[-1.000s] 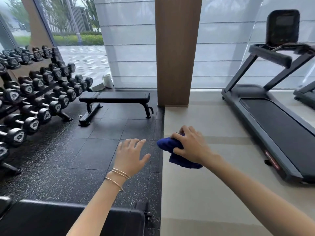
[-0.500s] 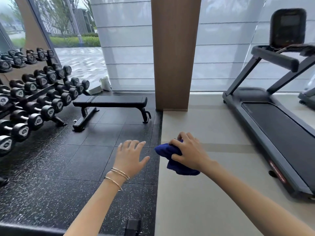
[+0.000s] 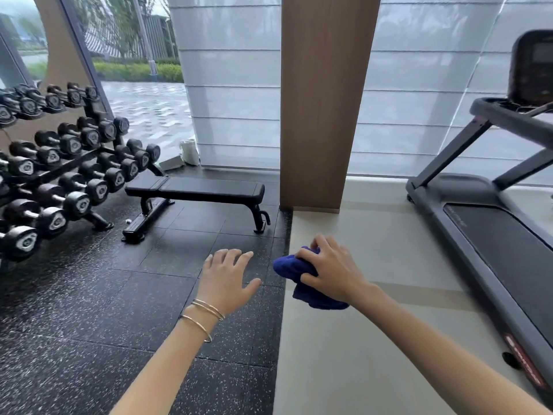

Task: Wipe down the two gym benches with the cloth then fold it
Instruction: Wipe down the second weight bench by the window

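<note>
A black flat gym bench (image 3: 209, 188) stands on the dark rubber floor ahead, near the window and left of a wooden pillar. My right hand (image 3: 332, 272) grips a bunched blue cloth (image 3: 294, 269) in the air, well short of that bench. My left hand (image 3: 227, 278) hovers beside it, palm down, fingers spread and holding nothing, with thin bangles on the wrist. Only this one bench is in view.
A dumbbell rack (image 3: 59, 172) lines the left side. A wooden pillar (image 3: 326, 100) rises behind the bench's right end. A treadmill (image 3: 490, 232) stands on the pale floor at right. A white container (image 3: 190, 151) sits by the window.
The view has moved forward: the near bench at the bottom edge has dropped out of sight and the far bench looks closer. Both hands keep their pose, the right still holding the cloth.
</note>
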